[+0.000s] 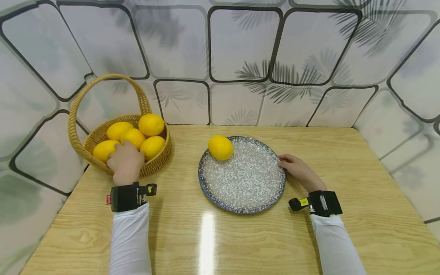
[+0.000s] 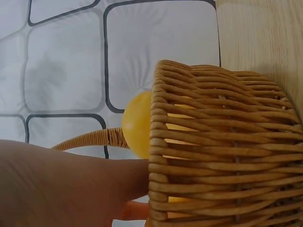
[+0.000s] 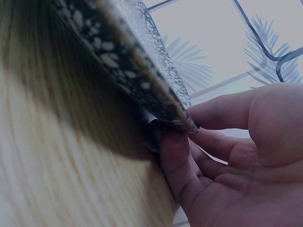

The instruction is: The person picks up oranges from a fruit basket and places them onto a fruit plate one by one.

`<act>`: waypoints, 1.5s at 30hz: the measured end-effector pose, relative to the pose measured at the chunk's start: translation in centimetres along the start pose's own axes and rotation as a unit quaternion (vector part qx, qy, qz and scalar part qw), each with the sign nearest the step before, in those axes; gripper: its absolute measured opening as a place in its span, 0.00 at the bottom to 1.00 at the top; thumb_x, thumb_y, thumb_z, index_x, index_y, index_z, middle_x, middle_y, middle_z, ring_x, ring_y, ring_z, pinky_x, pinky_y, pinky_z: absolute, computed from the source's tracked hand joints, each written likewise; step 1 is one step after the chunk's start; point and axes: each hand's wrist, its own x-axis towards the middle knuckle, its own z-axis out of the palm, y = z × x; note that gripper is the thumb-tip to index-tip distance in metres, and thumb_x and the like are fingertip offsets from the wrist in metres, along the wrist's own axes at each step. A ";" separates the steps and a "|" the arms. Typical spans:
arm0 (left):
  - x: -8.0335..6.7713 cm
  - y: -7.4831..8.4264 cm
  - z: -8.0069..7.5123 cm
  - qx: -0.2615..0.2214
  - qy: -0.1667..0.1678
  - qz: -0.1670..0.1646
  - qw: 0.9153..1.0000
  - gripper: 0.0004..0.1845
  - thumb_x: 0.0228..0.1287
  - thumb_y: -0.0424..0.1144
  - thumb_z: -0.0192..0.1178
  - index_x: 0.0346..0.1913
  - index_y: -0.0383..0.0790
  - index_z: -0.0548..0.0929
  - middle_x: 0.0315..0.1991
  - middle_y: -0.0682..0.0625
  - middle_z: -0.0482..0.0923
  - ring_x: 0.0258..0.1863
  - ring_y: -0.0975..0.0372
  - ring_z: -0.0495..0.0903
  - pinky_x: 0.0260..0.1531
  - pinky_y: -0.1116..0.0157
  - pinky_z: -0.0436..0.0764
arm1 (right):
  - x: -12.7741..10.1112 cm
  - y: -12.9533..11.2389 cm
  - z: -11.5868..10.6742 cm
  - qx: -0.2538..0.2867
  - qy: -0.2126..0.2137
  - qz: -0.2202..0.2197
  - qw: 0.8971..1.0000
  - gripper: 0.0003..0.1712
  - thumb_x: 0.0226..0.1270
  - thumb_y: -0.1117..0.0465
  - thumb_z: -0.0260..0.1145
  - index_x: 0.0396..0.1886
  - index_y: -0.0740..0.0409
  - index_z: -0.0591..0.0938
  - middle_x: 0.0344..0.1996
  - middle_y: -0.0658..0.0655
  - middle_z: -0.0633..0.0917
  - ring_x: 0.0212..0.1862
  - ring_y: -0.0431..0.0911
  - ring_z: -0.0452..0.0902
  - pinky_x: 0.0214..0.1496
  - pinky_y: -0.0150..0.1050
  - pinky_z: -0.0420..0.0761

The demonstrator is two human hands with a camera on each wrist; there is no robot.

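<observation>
A wicker basket (image 1: 156, 162) at the table's left holds several yellow lemons (image 1: 151, 124). My left hand (image 1: 125, 149) reaches into it and lies over the lemons; its fingers are hidden, also behind the basket wall (image 2: 222, 156) in the left wrist view, where one lemon (image 2: 137, 125) shows. One more lemon (image 1: 220, 147) lies on the far left part of a speckled blue-rimmed plate (image 1: 244, 179) in the middle. My right hand (image 1: 283, 162) holds the plate's right rim (image 3: 128, 71), with a fingertip (image 3: 173, 146) under the edge and another finger above it.
The wooden table (image 1: 361, 183) stands against walls covered with a tile and palm-leaf pattern (image 1: 240, 57) on the left, back and right. The basket's tall handle (image 1: 103, 78) arches over the lemons. Bare tabletop lies in front of the plate and to its right.
</observation>
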 end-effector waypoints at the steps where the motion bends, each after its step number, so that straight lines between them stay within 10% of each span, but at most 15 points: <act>1: -0.1 -0.1 0.0 0.005 0.000 0.003 1.000 0.38 0.75 0.46 0.51 0.71 0.15 0.56 0.62 0.16 0.62 0.59 0.24 0.70 0.56 0.33 0.74 | 0.0 0.0 0.0 -0.001 0.000 0.001 1.000 0.31 0.83 0.55 0.48 0.76 0.69 0.63 0.75 0.71 0.64 0.75 0.61 0.60 0.79 0.58 0.61; 22: 0.4 -0.6 -0.1 0.067 -0.002 -0.001 0.998 0.39 0.73 0.38 0.44 0.78 0.21 0.44 0.67 0.11 0.55 0.66 0.22 0.61 0.66 0.33 0.62 | 0.1 0.1 0.0 0.001 0.000 0.001 1.000 0.31 0.83 0.56 0.48 0.76 0.70 0.62 0.74 0.72 0.64 0.75 0.61 0.61 0.79 0.58 0.61; 30: 0.3 -0.8 -0.4 0.061 0.011 0.011 0.998 0.51 0.66 0.53 0.63 0.76 0.20 0.50 0.68 0.11 0.53 0.67 0.19 0.58 0.68 0.30 0.55 | 0.1 0.0 0.0 0.001 0.001 0.006 1.000 0.31 0.83 0.55 0.48 0.76 0.69 0.62 0.75 0.72 0.64 0.75 0.61 0.61 0.79 0.58 0.61; 45: -1.0 0.2 -1.4 -0.006 0.069 0.027 0.997 0.50 0.59 0.56 0.68 0.72 0.23 0.59 0.69 0.13 0.53 0.66 0.20 0.58 0.58 0.27 0.66 | -0.1 -0.3 0.0 0.001 0.000 0.008 1.000 0.31 0.83 0.55 0.47 0.77 0.69 0.61 0.75 0.72 0.63 0.76 0.62 0.59 0.80 0.58 0.59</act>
